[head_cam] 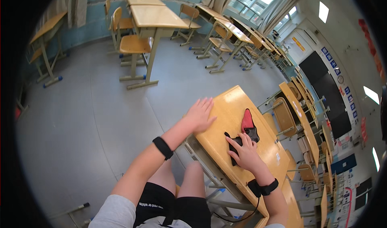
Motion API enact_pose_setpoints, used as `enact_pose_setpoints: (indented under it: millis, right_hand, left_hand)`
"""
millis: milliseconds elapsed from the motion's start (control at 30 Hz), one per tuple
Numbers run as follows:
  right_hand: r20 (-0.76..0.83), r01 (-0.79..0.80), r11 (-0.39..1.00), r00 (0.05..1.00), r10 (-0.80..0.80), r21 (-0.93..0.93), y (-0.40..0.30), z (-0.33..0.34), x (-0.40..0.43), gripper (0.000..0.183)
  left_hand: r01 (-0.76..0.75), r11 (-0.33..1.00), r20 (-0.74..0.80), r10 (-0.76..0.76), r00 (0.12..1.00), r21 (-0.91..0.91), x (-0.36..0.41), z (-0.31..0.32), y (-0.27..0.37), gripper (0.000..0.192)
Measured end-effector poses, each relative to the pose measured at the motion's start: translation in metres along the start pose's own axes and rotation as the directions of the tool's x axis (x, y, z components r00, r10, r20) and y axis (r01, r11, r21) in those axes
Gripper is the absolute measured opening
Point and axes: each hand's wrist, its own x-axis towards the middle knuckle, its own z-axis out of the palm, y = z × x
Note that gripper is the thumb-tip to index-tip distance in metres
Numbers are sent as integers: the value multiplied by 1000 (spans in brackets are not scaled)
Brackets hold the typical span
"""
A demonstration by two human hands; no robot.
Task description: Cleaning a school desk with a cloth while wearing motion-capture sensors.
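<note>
My left hand (201, 114) rests palm down on the left edge of a yellow wooden school desk (223, 107), fingers stretched out and nothing held. Over a soft-looking black piece (234, 151) on the desktop lies my right hand (246, 152), with thumb and fingers spread across it. A narrow black end of that piece sticks out past the index finger. Just beyond my fingertips a pointed red piece (247, 120) with a black lower part (251, 133) lies flat. Whether the two pieces are joined is hidden by my hand.
A black cable (242, 221) hangs from the band on my right wrist beside the desk. Small white label (278, 157) sticks to the desktop. Wooden desks (157, 15) and chairs (136, 43) stand ahead; another row of desks (299, 119) runs along the right. Grey floor (121, 107) lies left.
</note>
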Motion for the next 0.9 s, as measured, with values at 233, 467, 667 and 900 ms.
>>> enact_pose_setpoints:
  millis: [233, 467, 667, 900]
  right_hand:
    - [-179, -241, 952, 945, 275, 188, 5, 16, -33, 46]
    - [-339, -343, 720, 706, 621, 604, -20, 34, -70, 38]
    - [-362, -218, 652, 685, 632, 726, -26, 34, -81, 37]
    - [-447, -249, 732, 654, 610, 634, -33, 41, -75, 41]
  left_hand:
    - [-374, 926, 5, 375, 927, -44, -82, -24, 15, 61]
    - [-290, 851, 426, 480, 767, -438, -193, 11, 35, 41]
    - [405, 353, 447, 880, 164, -844, -274, -21, 114, 56]
    - [569, 389, 520, 850, 82, -725, -276, -1, 164, 59]
